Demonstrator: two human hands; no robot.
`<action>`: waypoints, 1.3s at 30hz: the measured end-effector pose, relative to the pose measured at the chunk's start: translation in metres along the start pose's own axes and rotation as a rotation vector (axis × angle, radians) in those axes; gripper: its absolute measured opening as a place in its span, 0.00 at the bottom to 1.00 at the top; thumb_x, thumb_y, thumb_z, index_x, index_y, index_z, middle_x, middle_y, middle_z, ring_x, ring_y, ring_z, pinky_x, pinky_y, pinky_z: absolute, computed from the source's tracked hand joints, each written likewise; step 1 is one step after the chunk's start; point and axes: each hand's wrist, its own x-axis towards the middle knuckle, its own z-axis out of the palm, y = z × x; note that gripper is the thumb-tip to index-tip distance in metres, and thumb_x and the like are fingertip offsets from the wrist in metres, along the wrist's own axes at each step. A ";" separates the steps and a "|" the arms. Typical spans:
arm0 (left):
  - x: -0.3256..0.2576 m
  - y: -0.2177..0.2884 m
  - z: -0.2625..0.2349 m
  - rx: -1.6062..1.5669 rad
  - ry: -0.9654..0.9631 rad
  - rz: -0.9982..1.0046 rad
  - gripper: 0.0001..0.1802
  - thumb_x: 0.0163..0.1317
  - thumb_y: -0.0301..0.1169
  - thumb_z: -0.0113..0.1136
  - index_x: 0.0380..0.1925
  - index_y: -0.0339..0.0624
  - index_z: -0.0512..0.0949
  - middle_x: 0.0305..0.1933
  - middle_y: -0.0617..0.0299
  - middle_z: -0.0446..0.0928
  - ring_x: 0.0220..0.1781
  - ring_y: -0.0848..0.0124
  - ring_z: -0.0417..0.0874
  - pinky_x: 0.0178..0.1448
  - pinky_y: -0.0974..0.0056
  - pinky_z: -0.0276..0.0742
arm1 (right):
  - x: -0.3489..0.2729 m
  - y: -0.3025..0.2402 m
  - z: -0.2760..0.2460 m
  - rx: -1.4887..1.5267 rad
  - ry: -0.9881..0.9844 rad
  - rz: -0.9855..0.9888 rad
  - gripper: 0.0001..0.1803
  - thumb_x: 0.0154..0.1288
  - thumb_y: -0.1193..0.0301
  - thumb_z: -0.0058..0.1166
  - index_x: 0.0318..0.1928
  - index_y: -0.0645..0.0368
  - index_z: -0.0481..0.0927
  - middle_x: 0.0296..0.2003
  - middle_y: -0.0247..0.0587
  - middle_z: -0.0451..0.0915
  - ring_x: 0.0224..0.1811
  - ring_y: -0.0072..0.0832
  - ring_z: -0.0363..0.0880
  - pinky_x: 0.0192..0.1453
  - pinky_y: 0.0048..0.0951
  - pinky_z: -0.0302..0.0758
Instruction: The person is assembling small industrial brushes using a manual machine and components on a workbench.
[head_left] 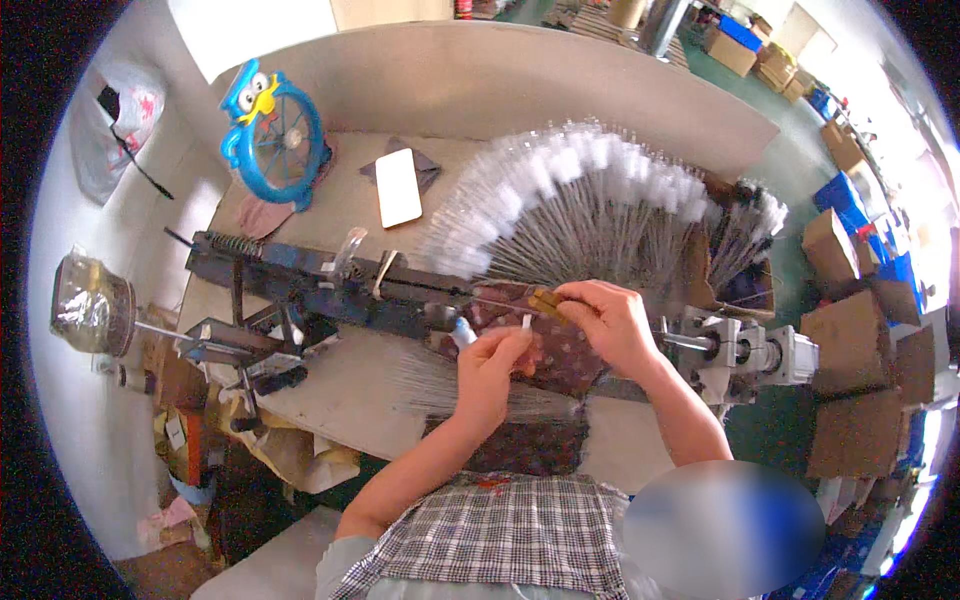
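My right hand (615,322) is closed, its fingers pinching a small yellowish-brown block (545,302) at the end of a thin rod by the bench machine (350,290). To its left, my left hand (487,375) is held with fingertips together. A small white piece (527,322) shows at those fingertips; what it belongs to is hard to make out. Beside the left hand is a pale blue and white bit (462,333). Under both hands lies a dark red patterned cloth (570,365). Loose thin wires (450,385) lie on the table near my left wrist.
Beyond my hands fans a big pile of wire-stemmed brushes with white tips (580,190); more stand in a cardboard box (740,295). A metal motor unit (750,350) is at right. A blue cartoon fan (275,140) and a white rectangular object (399,188) sit at back left.
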 end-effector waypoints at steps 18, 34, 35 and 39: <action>0.010 -0.002 0.001 -0.011 0.187 0.027 0.10 0.63 0.34 0.55 0.36 0.39 0.77 0.29 0.66 0.75 0.26 0.80 0.71 0.32 0.74 0.69 | -0.009 0.011 -0.020 -0.031 0.071 -0.260 0.08 0.49 0.70 0.61 0.32 0.55 0.81 0.25 0.36 0.78 0.30 0.35 0.75 0.36 0.34 0.74; 0.012 0.018 -0.004 -0.016 0.035 -0.146 0.22 0.69 0.48 0.40 0.41 0.39 0.72 0.36 0.59 0.78 0.39 0.71 0.80 0.42 0.67 0.73 | 0.034 -0.016 0.029 0.139 -0.296 0.080 0.13 0.58 0.62 0.47 0.31 0.56 0.81 0.28 0.46 0.79 0.34 0.44 0.78 0.39 0.41 0.74; 0.013 0.021 -0.001 -0.026 0.027 -0.142 0.22 0.69 0.48 0.40 0.41 0.39 0.72 0.36 0.59 0.78 0.39 0.71 0.80 0.42 0.67 0.73 | 0.034 -0.012 0.032 0.075 -0.253 -0.007 0.12 0.57 0.62 0.50 0.31 0.55 0.82 0.29 0.44 0.79 0.35 0.43 0.78 0.40 0.40 0.74; 0.013 0.014 0.003 -0.332 0.132 -0.113 0.22 0.69 0.48 0.40 0.45 0.41 0.70 0.43 0.61 0.76 0.46 0.70 0.76 0.52 0.64 0.70 | 0.018 -0.026 0.038 -0.093 0.023 -0.180 0.13 0.51 0.61 0.59 0.34 0.55 0.81 0.30 0.37 0.79 0.37 0.38 0.76 0.41 0.37 0.73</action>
